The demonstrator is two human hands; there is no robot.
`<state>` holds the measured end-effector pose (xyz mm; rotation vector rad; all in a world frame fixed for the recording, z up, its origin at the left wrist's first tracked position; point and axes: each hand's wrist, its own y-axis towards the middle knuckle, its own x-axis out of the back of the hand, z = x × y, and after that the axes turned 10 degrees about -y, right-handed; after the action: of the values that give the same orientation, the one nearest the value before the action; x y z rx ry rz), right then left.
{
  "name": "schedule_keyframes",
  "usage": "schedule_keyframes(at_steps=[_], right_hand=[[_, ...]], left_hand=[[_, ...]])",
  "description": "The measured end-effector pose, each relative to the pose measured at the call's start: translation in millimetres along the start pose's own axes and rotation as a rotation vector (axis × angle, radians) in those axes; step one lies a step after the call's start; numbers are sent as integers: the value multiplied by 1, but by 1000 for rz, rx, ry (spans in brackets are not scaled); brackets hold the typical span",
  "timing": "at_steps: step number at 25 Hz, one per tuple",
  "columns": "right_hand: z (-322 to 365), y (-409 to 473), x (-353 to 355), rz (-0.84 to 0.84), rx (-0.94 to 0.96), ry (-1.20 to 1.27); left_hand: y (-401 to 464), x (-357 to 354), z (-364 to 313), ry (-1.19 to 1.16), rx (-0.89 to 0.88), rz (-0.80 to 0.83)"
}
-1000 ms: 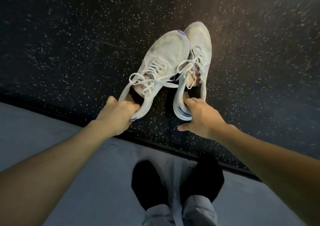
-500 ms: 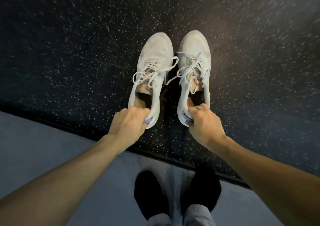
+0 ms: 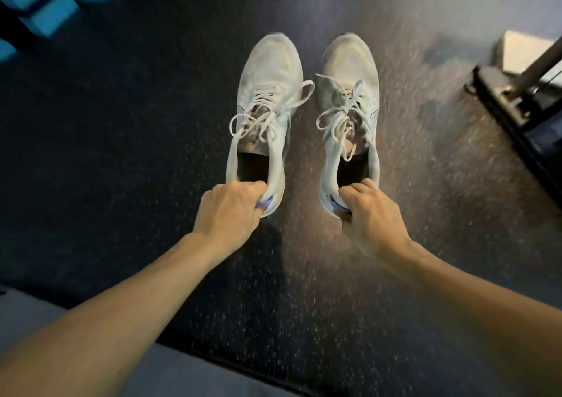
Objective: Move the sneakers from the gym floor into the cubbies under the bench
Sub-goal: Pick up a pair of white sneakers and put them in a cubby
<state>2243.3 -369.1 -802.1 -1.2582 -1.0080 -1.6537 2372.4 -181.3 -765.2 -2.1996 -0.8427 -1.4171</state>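
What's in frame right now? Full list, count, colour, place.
sneakers: 2, white with loose laces, centre, toes pointing away, held by the heels
speckled floor: 1, dark, fills most of the view
blocks: several, blue, top left corner
equipment base: 1, black with a bar, right edge
mat: 1, grey, bottom left
left hand: 1, fingers gripping left sneaker's heel
right hand: 1, fingers gripping right sneaker's heel

Both forearms and hands (image 3: 228, 211) are bare, sleeveless.

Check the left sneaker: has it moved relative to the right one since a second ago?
Yes. The left sneaker overlapped the right sneaker earlier; now it has swung leftward, parallel, with dark floor showing between them.
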Motion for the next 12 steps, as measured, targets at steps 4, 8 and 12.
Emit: schedule_keyframes(at_steps=[4,8,12], right_hand=[[13,47,144,-197,45,-16],[33,76,290,-361,91,-32],[58,93,431,-490,144,-32]], left_hand=[[36,140,-50,4,-101,-98],[41,288,-115,120,-164,-194],[32,426,-177,240,-213,-334]])
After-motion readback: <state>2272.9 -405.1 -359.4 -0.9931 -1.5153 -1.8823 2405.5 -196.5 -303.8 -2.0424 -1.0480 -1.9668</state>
